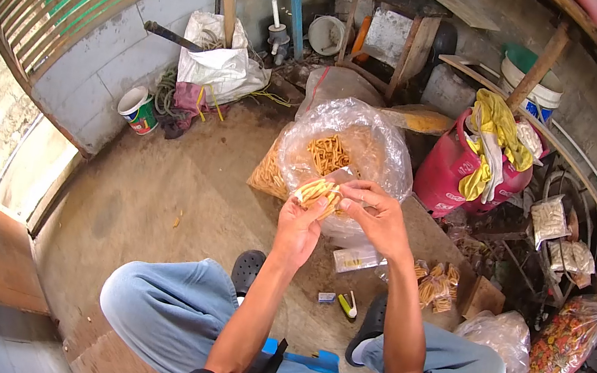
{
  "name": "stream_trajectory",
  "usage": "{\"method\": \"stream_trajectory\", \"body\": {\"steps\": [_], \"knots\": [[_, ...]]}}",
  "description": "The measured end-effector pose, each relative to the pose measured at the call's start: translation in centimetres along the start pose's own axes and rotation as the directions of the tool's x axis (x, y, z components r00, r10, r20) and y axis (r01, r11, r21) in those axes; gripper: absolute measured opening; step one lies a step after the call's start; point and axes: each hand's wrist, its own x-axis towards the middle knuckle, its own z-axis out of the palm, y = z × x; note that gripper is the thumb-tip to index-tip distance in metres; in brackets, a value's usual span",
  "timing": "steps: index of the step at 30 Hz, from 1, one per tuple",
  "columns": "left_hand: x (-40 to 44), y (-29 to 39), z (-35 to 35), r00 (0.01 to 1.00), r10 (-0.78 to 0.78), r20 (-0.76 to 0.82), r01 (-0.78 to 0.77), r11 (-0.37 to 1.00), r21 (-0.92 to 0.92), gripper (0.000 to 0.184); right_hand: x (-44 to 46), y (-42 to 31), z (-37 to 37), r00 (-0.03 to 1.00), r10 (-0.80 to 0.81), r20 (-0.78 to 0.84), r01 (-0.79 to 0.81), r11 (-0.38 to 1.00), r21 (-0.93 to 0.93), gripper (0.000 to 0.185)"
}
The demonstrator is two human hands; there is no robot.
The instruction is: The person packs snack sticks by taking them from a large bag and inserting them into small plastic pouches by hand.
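Between my two hands is a small clear plastic bag of yellow snack sticks (318,191). My left hand (298,227) grips its filled lower part, thumb across the front. The fingers of my right hand (376,213) pinch the bag's loose upper end. Just beyond stands a large clear plastic sack (386,150), its mouth wide, with more snack sticks (329,154) inside. Under my right forearm lies a pack of flat plastic bags (355,259). A green-and-white stapler (348,304) and a small box (326,298) rest on the floor between my shoes.
Several filled snack packets (438,288) lie to the right, near a crumpled clear bag (501,340) and a sack of colourful packets (571,339). Pink gas cylinders (446,163) draped with yellow cloth stand at back right. A paint bucket (137,110) and white sack (221,57) are at left.
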Motion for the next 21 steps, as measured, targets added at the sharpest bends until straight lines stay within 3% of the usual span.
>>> {"method": "stream_trajectory", "body": {"steps": [2,6,8,9,11,15,17,21], "knots": [[0.1,0.1,0.0,1.000,0.003,-0.002,-0.003,1.000,-0.023,0.041,0.1,-0.3,0.2,0.999,0.038,-0.014,-0.036,0.992,0.121,0.027],[0.0,-0.2,0.8,1.000,0.008,-0.001,-0.008,1.000,-0.004,0.041,-0.1,-1.2,0.1,0.987,0.123,-0.107,-0.105,0.981,0.163,0.028],[0.1,-0.2,0.6,1.000,0.012,-0.022,-0.012,1.000,0.014,0.040,-0.1,-0.6,0.2,0.993,-0.049,-0.108,0.049,0.999,-0.003,0.030],[0.1,-0.3,0.6,1.000,0.011,-0.019,-0.010,1.000,0.015,0.040,0.0,-0.4,0.3,0.993,-0.050,-0.111,0.050,0.999,-0.003,0.030],[0.1,-0.6,0.4,0.999,0.033,-0.037,-0.031,0.998,0.058,0.040,0.0,0.0,0.5,0.989,0.091,-0.115,-0.081,0.992,0.096,0.029],[0.0,-0.3,-0.3,0.999,-0.034,-0.019,0.036,0.993,0.112,0.040,-0.4,-1.2,0.2,0.967,0.212,-0.142,-0.173,0.954,0.245,0.024],[0.0,0.9,-0.1,0.990,-0.138,0.038,0.126,0.965,0.230,0.038,-0.3,-1.2,-0.4,0.974,0.208,-0.091,-0.175,0.943,0.283,0.018],[0.0,2.4,0.7,0.983,-0.180,0.031,0.153,0.903,0.402,0.028,-0.4,-0.7,-1.1,0.988,0.154,-0.022,-0.146,0.967,0.207,0.014]]}}
